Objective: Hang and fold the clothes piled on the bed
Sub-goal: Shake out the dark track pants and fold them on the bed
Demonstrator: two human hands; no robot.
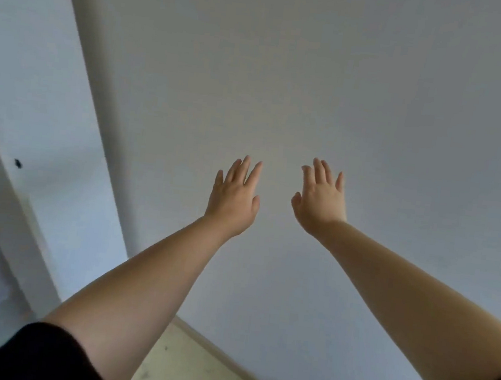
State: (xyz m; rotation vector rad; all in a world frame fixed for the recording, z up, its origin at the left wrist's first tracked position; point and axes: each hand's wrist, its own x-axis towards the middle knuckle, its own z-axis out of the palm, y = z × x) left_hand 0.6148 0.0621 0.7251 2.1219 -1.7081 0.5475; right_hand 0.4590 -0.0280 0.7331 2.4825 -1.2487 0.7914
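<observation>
Both arms stretch forward toward a plain white wall [317,73]. My left hand [233,195] is held up with its fingers straight and spread, its back toward me. My right hand [319,197] is raised beside it the same way, fingers straight. Neither hand holds anything, and a gap separates them. I cannot tell whether the fingertips touch the wall. No clothes, hangers or bed are in view. Short black sleeves show at the bottom corners.
A white door frame or pillar [75,109] runs down the left side, with a small dark mark [17,163] on the panel beside it. A strip of pale floor [193,369] and a skirting board [240,365] lie at the bottom.
</observation>
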